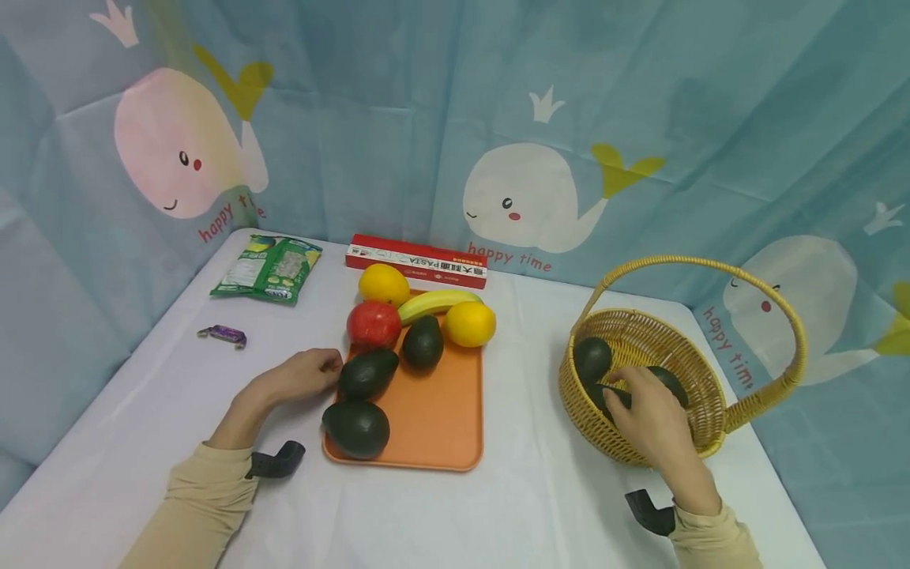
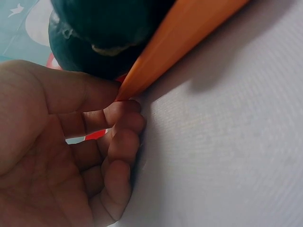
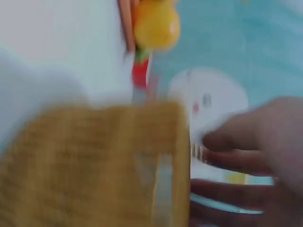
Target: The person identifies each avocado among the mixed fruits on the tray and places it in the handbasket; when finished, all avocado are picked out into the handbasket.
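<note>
My left hand (image 1: pixel 302 375) pinches the left rim of an orange tray (image 1: pixel 434 419) between thumb and fingers, as the left wrist view shows. Beside it in the tray lie dark green avocados (image 1: pixel 368 374), one nearer the front edge (image 1: pixel 355 429) and one farther right (image 1: pixel 423 344). Over a yellow wicker basket (image 1: pixel 586 419) hangs my right hand (image 1: pixel 650 415), its fingers loosely bent. Inside the basket are more avocados (image 1: pixel 592 359), partly hidden by that hand. Nothing shows between the right fingers in the blurred right wrist view.
The tray's far end holds a red fruit (image 1: pixel 374 324), a banana (image 1: pixel 441 302) and two yellow fruits (image 1: pixel 470 324). Behind stands a pasta box (image 1: pixel 415 261). A green packet (image 1: pixel 268 269) and a purple candy (image 1: pixel 226 335) lie left. The basket's tall handle (image 1: pixel 789 324) arches up.
</note>
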The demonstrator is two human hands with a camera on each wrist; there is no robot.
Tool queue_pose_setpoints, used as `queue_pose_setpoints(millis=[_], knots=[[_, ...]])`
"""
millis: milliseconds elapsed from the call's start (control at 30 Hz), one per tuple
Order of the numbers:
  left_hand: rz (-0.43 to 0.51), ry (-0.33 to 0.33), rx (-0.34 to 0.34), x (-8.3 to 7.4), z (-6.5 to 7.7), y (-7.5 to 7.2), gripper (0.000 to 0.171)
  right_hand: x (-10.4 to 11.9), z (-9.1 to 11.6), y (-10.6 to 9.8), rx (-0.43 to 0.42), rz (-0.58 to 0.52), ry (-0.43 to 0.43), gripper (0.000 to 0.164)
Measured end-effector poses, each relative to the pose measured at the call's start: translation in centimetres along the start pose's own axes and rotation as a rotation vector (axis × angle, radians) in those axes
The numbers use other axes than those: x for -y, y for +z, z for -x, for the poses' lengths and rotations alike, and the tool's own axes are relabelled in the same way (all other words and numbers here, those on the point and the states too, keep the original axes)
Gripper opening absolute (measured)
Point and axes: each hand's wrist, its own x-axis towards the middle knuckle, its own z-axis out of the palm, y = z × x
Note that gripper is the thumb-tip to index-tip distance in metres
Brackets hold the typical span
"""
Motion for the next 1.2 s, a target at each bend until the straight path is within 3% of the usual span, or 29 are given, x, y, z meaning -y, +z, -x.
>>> queue_pose_setpoints(millis=[100, 167, 400, 600, 867, 1000, 1200], knots=[[0.007, -0.004, 0.003, 0.0, 0.1, -0.1, 0.009, 3.4, -0.4, 1.8, -0.175, -0.032, -0.163, 0.014], [0.011, -0.002, 0.001, 0.1, 0.2, -0.1, 0.009, 5.9, -0.8, 3.4, -0.203, -0.057, -0.275, 0.016], [0.026, 0.021, -0.007, 0.5, 0.0, 0.7, 0.008, 14.1, -1.1, 7.7, 0.012, -0.115, -0.533, 0.032], [0.019, 0.014, -0.007, 0.2, -0.1, 0.7, 0.007, 18.7, -0.7, 9.5, 0.126, -0.073, -0.729, 0.051], [0.004, -0.005, -0.005, -0.2, 0.2, 0.1, 0.01, 21.3, -0.5, 10.4, 0.245, 0.045, -0.877, 0.068], [-0.004, 0.004, -0.008, -0.1, 0.2, 0.1, 0.009, 21.3, -0.3, 10.7, 0.249, 0.06, -0.891, 0.064], [-0.013, 0.01, -0.015, 0.1, 0.1, 0.2, 0.008, 21.2, -0.3, 10.5, 0.234, -0.02, -0.872, 0.053]])
